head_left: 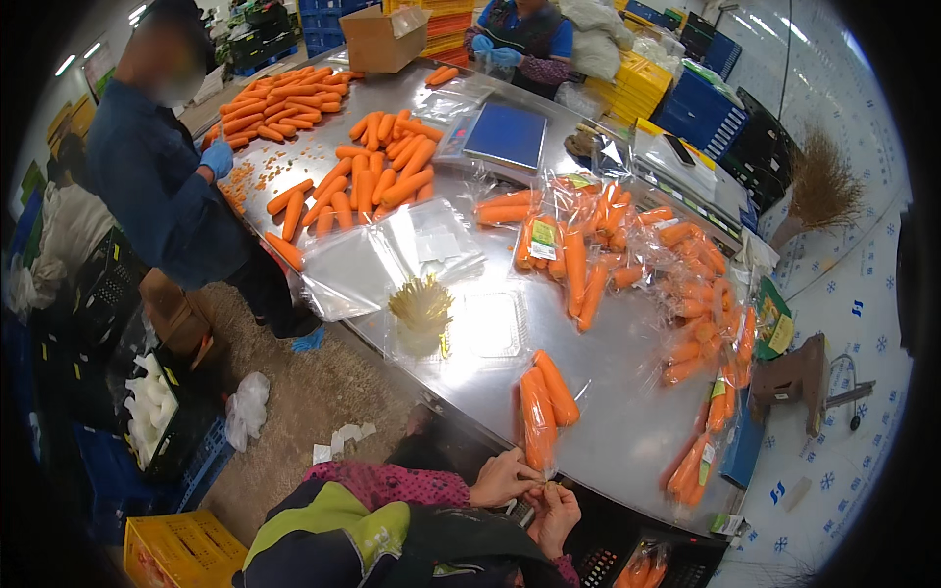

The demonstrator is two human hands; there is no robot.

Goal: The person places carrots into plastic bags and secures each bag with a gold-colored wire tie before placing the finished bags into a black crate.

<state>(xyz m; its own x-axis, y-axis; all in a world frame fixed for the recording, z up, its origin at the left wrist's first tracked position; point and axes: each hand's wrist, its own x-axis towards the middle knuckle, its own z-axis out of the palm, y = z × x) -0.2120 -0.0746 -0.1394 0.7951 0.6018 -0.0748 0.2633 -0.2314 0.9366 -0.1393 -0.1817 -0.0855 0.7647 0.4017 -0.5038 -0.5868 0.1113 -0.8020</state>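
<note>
A clear plastic bag of carrots (538, 423) lies at the table's near edge, its gathered neck pointing toward me. My left hand (502, 478) is closed in a pinch on that neck. Right beside it, my right hand (556, 514) has its fingertips pressed together at the neck's end; whatever they pinch is too small to make out. A bundle of thin golden twist ties (421, 312) sits farther off to the left, next to a clear plastic container (493, 325).
Flat plastic bags (363, 260) and loose carrots (377, 176) cover the table's left. Bagged carrots (696, 284) crowd the right. Behind stands a scale with a blue plate (505, 135). A black crate (600, 566) is below the near edge. Two gloved people stand around the table.
</note>
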